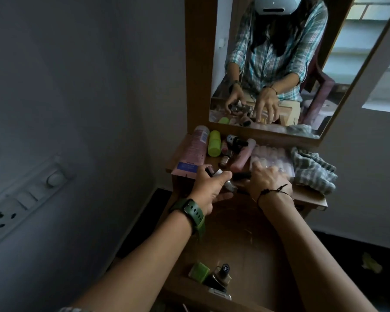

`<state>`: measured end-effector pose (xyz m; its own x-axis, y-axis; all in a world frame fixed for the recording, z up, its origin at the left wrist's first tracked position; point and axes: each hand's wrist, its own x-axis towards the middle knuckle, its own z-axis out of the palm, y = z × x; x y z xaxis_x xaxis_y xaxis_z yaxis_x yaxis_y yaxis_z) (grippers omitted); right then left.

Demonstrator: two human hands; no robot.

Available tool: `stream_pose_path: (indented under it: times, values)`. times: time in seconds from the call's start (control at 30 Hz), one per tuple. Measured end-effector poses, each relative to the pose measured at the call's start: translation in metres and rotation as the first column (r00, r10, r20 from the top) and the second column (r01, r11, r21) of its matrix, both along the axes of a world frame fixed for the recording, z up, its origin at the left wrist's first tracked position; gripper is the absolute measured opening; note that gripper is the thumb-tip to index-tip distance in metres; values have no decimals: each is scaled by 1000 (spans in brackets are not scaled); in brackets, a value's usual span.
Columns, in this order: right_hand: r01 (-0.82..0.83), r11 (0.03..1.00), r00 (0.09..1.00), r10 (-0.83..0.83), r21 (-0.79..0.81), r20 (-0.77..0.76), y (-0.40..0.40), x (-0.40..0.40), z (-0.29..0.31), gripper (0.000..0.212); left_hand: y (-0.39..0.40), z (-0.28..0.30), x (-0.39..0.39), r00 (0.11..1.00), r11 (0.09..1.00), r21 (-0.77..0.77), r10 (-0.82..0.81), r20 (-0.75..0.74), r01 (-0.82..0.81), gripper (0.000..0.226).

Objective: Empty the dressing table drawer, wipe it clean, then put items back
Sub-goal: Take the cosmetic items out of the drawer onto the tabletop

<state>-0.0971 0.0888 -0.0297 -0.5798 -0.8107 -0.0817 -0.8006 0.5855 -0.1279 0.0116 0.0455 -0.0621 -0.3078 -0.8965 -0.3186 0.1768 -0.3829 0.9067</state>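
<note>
The wooden drawer point(241, 235) is pulled out below my arms; a green box point(199, 269) and a dark-capped bottle point(222, 274) lie near its front. On the dressing table top point(311, 195) lie a pink tube point(193, 152), a lime green bottle point(214, 143), several small cosmetics point(231, 145), a pale pink bottle point(243, 156) and a packet of pink items point(273, 157). My left hand point(208, 188) grips a bunch of small cosmetic bottles point(225, 180) at the table's front edge. My right hand point(267, 182) rests fingers-down on the packet beside a black pencil-like stick point(241, 176).
A checked cloth point(313, 171) is bunched at the right of the table top. The mirror point(279, 64) behind shows a person's reflection. A wall with a switch panel point(29, 194) stands at the left. Dark floor lies on both sides.
</note>
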Motion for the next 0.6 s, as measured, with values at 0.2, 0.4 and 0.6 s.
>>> stream_pose_path:
  times: [0.2,0.4,0.6]
  values:
    - [26,1000,1000,-26,18,13,2,4,0,44,-11,7,-3,979,989,-140,-11,205,41,40]
    - [-37,999,999,37,17,14,5,4,3,45,-18,17,-7,947,976,-197,-27,319,94,44]
    - [-86,974,994,99,-208,49,15,-3,16,33,-27,30,19,981,985,-175,39,190,-5,33]
